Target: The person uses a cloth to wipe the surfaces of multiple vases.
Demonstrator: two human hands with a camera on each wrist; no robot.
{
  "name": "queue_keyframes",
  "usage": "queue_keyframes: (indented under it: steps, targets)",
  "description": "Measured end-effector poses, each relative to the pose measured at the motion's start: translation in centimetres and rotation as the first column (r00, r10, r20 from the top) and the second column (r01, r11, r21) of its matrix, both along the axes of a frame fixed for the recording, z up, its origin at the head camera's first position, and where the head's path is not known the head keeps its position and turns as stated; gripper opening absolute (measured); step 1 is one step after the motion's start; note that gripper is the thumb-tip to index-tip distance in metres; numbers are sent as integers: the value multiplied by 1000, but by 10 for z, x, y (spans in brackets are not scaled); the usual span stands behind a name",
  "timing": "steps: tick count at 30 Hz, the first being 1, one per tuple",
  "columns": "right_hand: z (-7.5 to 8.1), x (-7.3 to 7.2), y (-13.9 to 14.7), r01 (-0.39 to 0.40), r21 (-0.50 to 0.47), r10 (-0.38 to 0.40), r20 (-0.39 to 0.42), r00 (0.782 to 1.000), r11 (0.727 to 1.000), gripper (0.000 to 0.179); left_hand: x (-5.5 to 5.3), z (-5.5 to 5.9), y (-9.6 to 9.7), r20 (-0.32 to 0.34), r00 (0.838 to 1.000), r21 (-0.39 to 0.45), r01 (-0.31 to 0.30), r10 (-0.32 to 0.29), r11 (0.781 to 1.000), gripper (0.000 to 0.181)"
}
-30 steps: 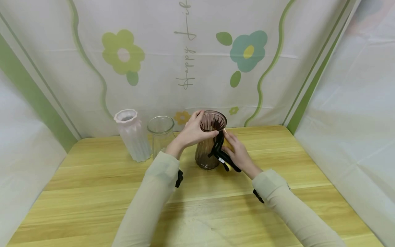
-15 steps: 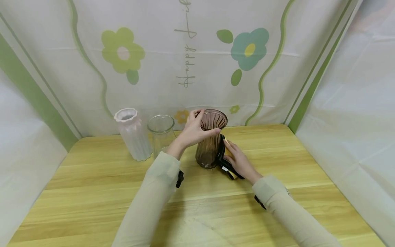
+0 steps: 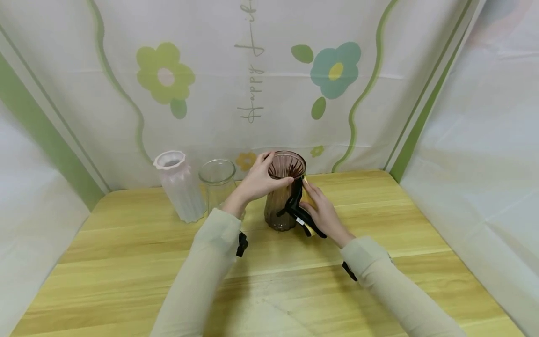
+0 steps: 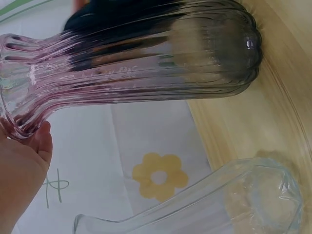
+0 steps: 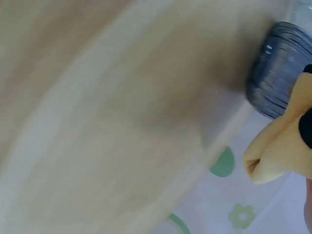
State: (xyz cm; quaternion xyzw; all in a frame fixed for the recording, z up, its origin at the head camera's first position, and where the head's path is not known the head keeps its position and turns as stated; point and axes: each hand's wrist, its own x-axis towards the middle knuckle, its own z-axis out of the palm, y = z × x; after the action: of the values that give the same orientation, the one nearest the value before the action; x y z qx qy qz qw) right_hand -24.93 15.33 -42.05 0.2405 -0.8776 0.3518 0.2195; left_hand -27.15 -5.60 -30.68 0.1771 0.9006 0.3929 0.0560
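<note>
Near the back edge of the table (image 3: 269,299): purple vase (image 3: 276,206) steadied at the rim, black-and-yellow cloth (image 3: 300,213) at its side

Both forearms, in pale sleeves (image 3: 195,276), reach forward from the near side and converge on the vase. Left hand (image 3: 261,180) high, at the vase's neck: thumb across the near side just under the rim, fingers round the left side. Grip clamped on the vase. Right hand (image 3: 323,211) lower, on the vase's right: fingers pointing up and forward along the cloth, thumb on its near face. Grip closed on the cloth, which lies against the glass; a white tag (image 3: 299,221) hangs on its dark part.

Vase: see-through ribbed glass, pinkish purple toward the mouth, smokier toward the base. Flared lip, narrowed neck, scalloped foot. Cloth shows dark through the wall in the left wrist view.

Stands upright on the wood, mouth up, long axis vertical. Left wrist view shows it sideways, mouth left, base right, the long axis nearly level across that picture.

To its left, beyond the left wrist, a clear vase (image 3: 217,181); farther left, close by that one, a pinkish-white fluted vase (image 3: 181,194). Both upright. Flowered backdrop (image 3: 210,126) behind.
</note>
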Motion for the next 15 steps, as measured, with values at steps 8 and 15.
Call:
queue_keyframes:
  steps: [8,15]
  targets:
    - [23,2,-10,43,-132,-40,19,999,990,63,1,1,0,25,1000,9,9,-9,1000,98]
    - [18,0,-9,35,-63,-35,9,999,997,64,0,0,2,8,1000,8,19,-19,1000,99]
